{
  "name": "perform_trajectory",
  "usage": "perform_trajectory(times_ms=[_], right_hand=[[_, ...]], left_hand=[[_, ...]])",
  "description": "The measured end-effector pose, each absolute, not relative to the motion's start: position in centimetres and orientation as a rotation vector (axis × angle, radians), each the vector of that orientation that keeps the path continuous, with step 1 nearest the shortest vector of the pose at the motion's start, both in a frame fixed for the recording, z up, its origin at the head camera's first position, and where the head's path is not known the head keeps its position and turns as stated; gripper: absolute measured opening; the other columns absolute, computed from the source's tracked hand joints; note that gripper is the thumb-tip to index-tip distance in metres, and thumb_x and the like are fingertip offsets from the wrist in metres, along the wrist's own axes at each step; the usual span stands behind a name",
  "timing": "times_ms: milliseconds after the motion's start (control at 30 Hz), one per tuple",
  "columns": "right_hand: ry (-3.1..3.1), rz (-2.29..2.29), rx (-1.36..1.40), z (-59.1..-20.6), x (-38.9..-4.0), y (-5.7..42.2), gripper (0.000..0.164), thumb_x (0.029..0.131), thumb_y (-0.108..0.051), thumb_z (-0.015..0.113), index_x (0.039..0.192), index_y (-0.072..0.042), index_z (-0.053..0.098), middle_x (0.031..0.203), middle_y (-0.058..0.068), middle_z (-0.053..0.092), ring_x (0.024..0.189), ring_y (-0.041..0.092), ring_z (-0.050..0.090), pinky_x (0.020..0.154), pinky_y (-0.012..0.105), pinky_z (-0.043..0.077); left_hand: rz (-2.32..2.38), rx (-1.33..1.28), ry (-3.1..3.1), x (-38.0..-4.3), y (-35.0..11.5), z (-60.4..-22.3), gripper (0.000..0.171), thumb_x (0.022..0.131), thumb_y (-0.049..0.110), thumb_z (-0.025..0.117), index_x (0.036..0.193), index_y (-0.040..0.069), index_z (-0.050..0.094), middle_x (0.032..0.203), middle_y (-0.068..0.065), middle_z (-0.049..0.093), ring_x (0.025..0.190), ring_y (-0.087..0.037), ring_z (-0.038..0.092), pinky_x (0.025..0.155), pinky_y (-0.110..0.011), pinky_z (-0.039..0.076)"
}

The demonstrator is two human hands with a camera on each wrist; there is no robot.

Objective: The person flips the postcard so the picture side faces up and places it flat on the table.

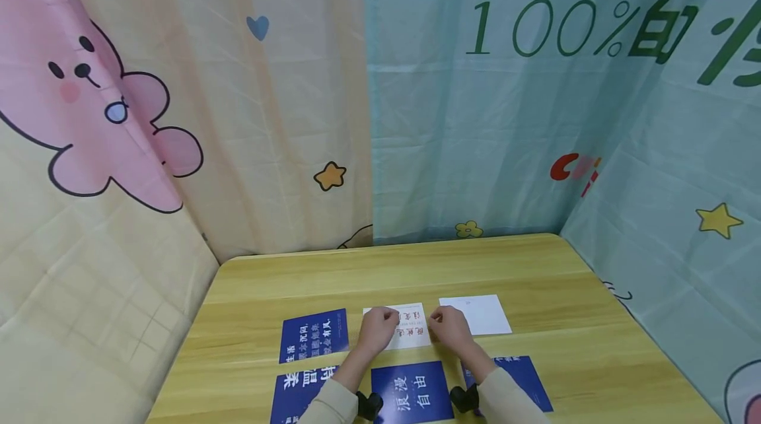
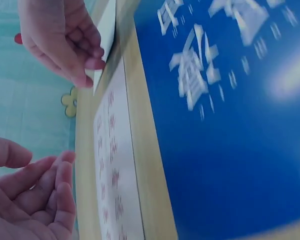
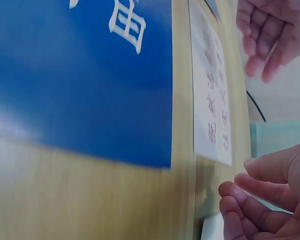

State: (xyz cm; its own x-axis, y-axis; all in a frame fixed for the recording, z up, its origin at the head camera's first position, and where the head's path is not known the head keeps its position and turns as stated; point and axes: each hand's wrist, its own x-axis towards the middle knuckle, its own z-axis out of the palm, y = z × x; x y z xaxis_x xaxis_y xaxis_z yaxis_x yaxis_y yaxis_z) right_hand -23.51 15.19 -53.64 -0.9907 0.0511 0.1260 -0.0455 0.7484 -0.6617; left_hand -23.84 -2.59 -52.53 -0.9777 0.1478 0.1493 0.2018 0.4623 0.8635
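Note:
My left hand [image 1: 378, 329] hovers over the left part of a white card with red characters [image 1: 412, 330]. In the left wrist view, that hand [image 2: 32, 197] has loosely bent fingers and a gap between thumb and forefinger, with nothing held. My right hand [image 1: 452, 327] is between this card and a mostly blank white card [image 1: 480, 316]. Seen in the right wrist view, the right hand [image 3: 270, 195] also has relaxed, bent fingers; thumb and forefinger are close together, with no object visible between them. Below the hands lies a blue card with white characters [image 1: 411, 394].
More blue cards lie on the wooden table: one at the upper left [image 1: 314, 337], one at the lower left [image 1: 291, 397], and one at the lower right [image 1: 523, 378], partly under the right forearm. Printed curtains [image 1: 297, 113] hang behind and beside the table [image 1: 255, 285].

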Motion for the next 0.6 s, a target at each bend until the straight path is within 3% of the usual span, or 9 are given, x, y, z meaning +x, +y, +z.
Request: perform_trajectory(times_ms=[233,400,600], right_hand=[[-2.779,1.076,-0.076,-53.5,-23.4,17.5,0.007,0.081,-0.006,0.064,0.080,0.001,0.066,0.068,0.002,0.058,0.059,0.015,0.052,0.052,0.031,0.044],[-2.752,1.056,-0.134,-53.3,-23.4,19.4,0.007,0.081,-0.005,0.064,0.080,0.002,0.067,0.071,0.004,0.060,0.063,0.017,0.055,0.055,0.033,0.045],[-2.719,1.024,-0.227,-53.0,-23.4,22.6,0.011,0.080,-0.004,0.063,0.082,0.006,0.065,0.072,0.010,0.061,0.064,0.022,0.055,0.058,0.037,0.046]], left_hand=[[-1.815,-0.285,-2.568,-23.8,0.5,-52.9,0.026,0.087,0.014,0.053,0.088,-0.006,0.068,0.076,-0.008,0.064,0.070,-0.013,0.056,0.066,-0.031,0.045],[-1.881,-0.267,-2.562,-23.4,2.1,-52.9,0.027,0.086,0.014,0.051,0.086,-0.008,0.067,0.074,-0.009,0.062,0.069,-0.013,0.053,0.065,-0.031,0.043],[-1.924,-0.299,-2.587,-23.2,3.9,-52.8,0.029,0.088,0.014,0.050,0.090,-0.011,0.065,0.085,-0.018,0.061,0.083,-0.030,0.057,0.076,-0.039,0.044]])
